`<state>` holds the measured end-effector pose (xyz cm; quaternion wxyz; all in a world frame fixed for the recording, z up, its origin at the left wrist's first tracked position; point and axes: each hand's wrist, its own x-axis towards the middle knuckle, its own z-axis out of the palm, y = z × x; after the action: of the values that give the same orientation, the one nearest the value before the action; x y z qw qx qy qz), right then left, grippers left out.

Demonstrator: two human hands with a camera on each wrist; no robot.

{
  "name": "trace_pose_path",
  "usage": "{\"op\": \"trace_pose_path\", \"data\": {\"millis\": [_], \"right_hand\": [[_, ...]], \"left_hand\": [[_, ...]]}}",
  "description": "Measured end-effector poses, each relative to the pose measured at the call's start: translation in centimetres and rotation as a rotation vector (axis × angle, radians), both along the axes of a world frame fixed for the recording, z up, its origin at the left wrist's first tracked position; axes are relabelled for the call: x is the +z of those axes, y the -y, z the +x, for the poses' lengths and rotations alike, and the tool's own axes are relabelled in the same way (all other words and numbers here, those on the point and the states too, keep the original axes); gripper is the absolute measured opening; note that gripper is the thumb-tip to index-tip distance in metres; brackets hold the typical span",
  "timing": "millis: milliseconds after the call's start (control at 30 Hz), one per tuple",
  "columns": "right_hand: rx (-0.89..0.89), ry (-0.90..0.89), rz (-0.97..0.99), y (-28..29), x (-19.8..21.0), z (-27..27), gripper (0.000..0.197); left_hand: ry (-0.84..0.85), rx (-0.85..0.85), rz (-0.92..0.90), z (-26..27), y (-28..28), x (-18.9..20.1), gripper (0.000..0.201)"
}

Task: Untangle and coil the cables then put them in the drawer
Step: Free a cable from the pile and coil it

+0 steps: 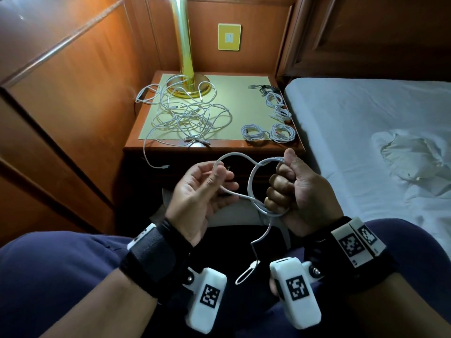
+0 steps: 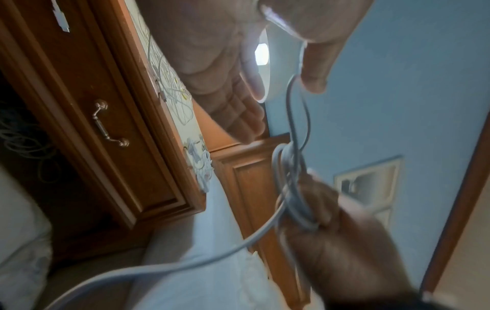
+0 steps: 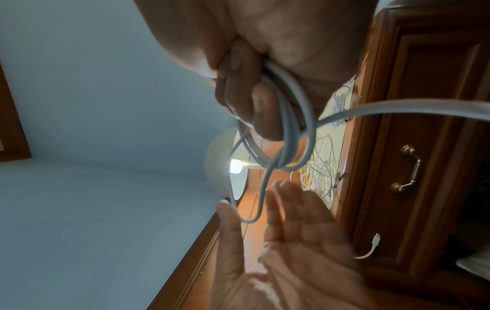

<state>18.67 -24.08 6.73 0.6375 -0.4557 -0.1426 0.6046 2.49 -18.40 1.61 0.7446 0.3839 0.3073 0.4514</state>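
Observation:
My right hand [image 1: 285, 184] is fisted round a small coil of white cable [image 1: 249, 184], thumb on top; in the right wrist view the turns [image 3: 289, 130] run past its curled fingers [image 3: 262, 109]. One strand arcs left and loops round the thumb of my left hand [image 1: 219, 181], whose fingers lie straight and relaxed [image 3: 281, 220]. The cable's plug end [image 1: 246, 272] hangs between my wrists. The nightstand drawer [image 2: 114, 157] with its metal handle [image 2: 110, 123] is closed, just beyond my hands.
A tangle of white cables [image 1: 188, 118] lies on the nightstand top [image 1: 234, 93] by the brass lamp [image 1: 185, 57]; one end [image 1: 163, 167] hangs over the front. Several coiled cables [image 1: 268, 132] line its right edge. The bed [image 1: 366, 142] is right, wood panelling left.

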Motion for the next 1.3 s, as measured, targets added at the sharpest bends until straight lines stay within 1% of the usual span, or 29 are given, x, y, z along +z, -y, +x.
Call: {"op": "trace_pose_path", "data": {"millis": [33, 100, 167, 200, 233, 333, 400, 433, 567, 733, 800, 867, 967, 1067, 1167, 1300], "right_hand": [[-0.018, -0.020, 0.005, 0.0, 0.1, -0.1, 0.050], [-0.057, -0.056, 0.017, -0.1, 0.2, -0.3, 0.050], [-0.086, -0.079, 0.032, -0.1, 0.2, -0.4, 0.050], [-0.095, -0.089, 0.039, -0.1, 0.2, -0.3, 0.050], [-0.101, -0.099, 0.045, 0.0, 0.1, -0.2, 0.050], [-0.129, -0.104, 0.062, 0.0, 0.1, 0.2, 0.049], [-0.160, -0.095, 0.075, -0.1, 0.2, 0.5, 0.048], [-0.177, -0.091, 0.080, -0.1, 0.2, 0.7, 0.048], [-0.241, -0.076, 0.098, -0.3, 0.4, 1.4, 0.047], [-0.283, -0.058, 0.154, -0.7, 0.5, 1.9, 0.048], [-0.291, -0.058, 0.177, -0.8, 0.6, 2.3, 0.048], [-0.294, -0.060, 0.179, -0.9, 0.5, 2.6, 0.048], [-0.285, -0.040, 0.176, -0.9, 0.5, 2.8, 0.048], [-0.260, 0.020, 0.175, -0.7, 0.4, 2.9, 0.048], [-0.240, 0.092, 0.155, -0.5, 0.5, 3.0, 0.049], [-0.199, 0.157, 0.124, -0.3, 0.6, 3.4, 0.050]], "left_hand": [[-0.043, -0.058, 0.021, 0.4, 0.5, -0.5, 0.036], [-0.164, -0.249, 0.130, 0.9, 1.5, -1.4, 0.042], [-0.269, -0.463, 0.243, 1.1, 2.2, -2.1, 0.041], [-0.306, -0.532, 0.275, 1.2, 2.5, -2.3, 0.039], [-0.337, -0.558, 0.300, 1.2, 2.8, -2.5, 0.036], [-0.453, -0.510, 0.375, 1.7, 3.4, -2.9, 0.020], [-0.528, -0.481, 0.388, 2.0, 3.7, -3.1, 0.021], [-0.555, -0.493, 0.372, 2.1, 3.9, -3.2, 0.022], [-0.661, -0.626, 0.344, 2.1, 4.1, -3.4, 0.022], [-0.810, -0.758, 0.439, 1.9, 4.0, -3.1, 0.024], [-0.925, -0.821, 0.490, 1.8, 4.2, -3.2, 0.031], [-1.004, -0.849, 0.548, 1.8, 4.3, -3.6, 0.034], [-1.016, -0.857, 0.575, 1.9, 4.2, -3.5, 0.033], [-0.998, -0.865, 0.588, 1.8, 4.1, -2.9, 0.032], [-0.963, -0.825, 0.586, 1.2, 3.7, -2.1, 0.017], [-0.887, -0.699, 0.632, 0.1, 2.8, -0.6, 0.011]]}}
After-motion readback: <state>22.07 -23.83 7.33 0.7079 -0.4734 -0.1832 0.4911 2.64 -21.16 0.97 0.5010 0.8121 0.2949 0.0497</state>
